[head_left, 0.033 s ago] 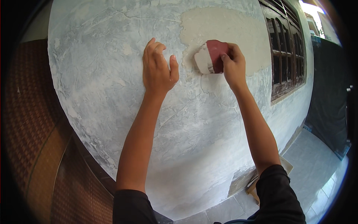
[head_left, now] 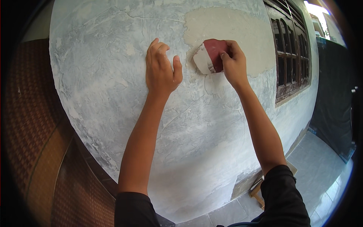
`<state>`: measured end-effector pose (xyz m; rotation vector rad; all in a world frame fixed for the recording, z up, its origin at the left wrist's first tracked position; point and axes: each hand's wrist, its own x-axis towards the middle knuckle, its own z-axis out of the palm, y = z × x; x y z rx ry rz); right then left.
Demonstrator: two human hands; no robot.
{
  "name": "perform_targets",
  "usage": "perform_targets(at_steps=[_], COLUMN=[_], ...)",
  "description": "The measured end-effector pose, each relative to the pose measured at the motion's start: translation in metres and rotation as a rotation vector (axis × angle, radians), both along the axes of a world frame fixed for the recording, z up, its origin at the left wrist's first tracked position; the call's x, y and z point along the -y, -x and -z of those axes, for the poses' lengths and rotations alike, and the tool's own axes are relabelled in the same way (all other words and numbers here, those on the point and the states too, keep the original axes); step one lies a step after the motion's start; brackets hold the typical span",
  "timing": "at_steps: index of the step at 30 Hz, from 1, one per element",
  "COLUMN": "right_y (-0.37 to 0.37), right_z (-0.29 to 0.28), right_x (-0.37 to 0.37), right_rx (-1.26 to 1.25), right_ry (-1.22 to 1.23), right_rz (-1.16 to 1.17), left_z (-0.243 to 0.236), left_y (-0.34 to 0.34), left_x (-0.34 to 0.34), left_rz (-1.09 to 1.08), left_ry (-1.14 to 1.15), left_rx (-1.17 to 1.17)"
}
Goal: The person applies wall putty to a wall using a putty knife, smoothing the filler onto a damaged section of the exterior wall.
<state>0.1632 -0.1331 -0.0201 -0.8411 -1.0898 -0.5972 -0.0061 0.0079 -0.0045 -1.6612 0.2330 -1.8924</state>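
My right hand grips a flat dark-red putty spreader between thumb and fingers. Wet off-white putty covers its left part, and its edge lies at or very near the wall; whether it touches I cannot tell. Around and above the spreader spreads a smooth beige putty patch with a ragged left border. My left hand is to the left of the patch, empty, fingers apart and slightly bent, resting against or close to the rough blue-white wall.
A dark wooden window is set in the wall at the right. Beyond it hangs a dark sheet. Brown woven panelling runs along the left. Below right, a small wooden stool stands on grey floor tiles.
My right hand and the spreader have shifted slightly left along the wall. The left hand stays practically where it was.
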Motion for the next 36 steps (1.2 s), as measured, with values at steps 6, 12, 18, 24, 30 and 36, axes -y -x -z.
perform_targets(at_steps=[6,12,18,24,30,36], right_y=[-0.057,-0.023,-0.053,-0.043,-0.051,-0.008], right_z=[-0.045,-0.033,-0.031,-0.028,-0.029,-0.020], right_x=[-0.002,0.000,0.008,-0.002,0.013,0.022], right_rx=[0.018,0.115,-0.143,-0.046,-0.246,0.076], right_ry=[0.012,0.012,0.006,0.049,-0.096,-0.110], right_rz=[0.276,0.146,0.181,0.199,0.027,0.255], left_z=[0.000,0.001,0.003,0.000,0.002,0.003], left_y=[-0.008,-0.002,-0.009,-0.005,-0.008,-0.004], left_x=[0.006,0.001,0.003,0.000,0.006,0.002], left_rz=[0.025,0.021,0.018,-0.002,0.057,0.052], left_ry=[-0.013,0.005,-0.004,-0.021,-0.019,-0.025], left_rx=[0.001,0.006,0.006,0.022,0.011,0.020])
